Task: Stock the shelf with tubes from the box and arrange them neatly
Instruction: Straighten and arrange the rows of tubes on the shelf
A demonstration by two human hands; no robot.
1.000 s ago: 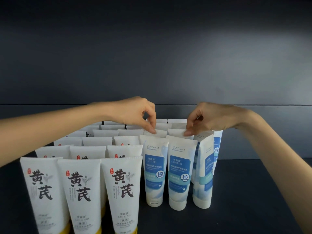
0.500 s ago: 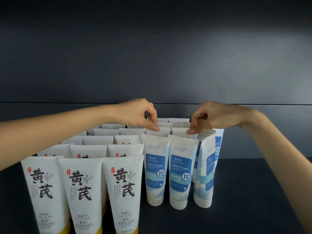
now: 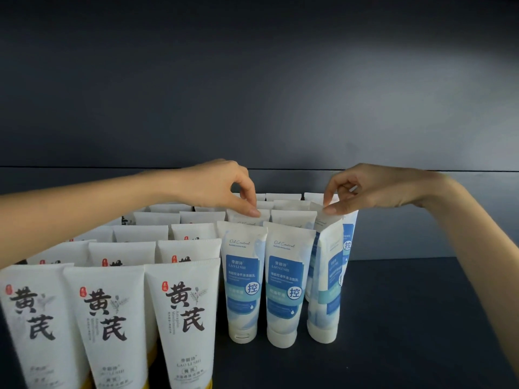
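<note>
— What did you see from where you stood?

— The dark shelf carried everything. On its left stood a block of white tubes, several rows deep, caps down and labels forward, I'd guess so that they could be read from the aisle. Just beside them, blue tubes ran in files toward the back.

— And the hands?

— Both were over the blue files. The left hand pinched the crimped top of a second-row tube. The right hand pinched the top of the end tube, which stood twisted, label half sideways, slightly tilted. My guess: one hand steadied the row while the other squared that tube with its neighbours.

— The fingers?

— Thumb and forefinger closed on the seams, the rest curled. In a pack that tight, the tops were probably all they could reach.

— Anything you couldn't see?

— No box was in sight. Only the tops of the rear rows showed, the nearest white tubes were cut off at the bottom, and the small print was unreadable.
</note>
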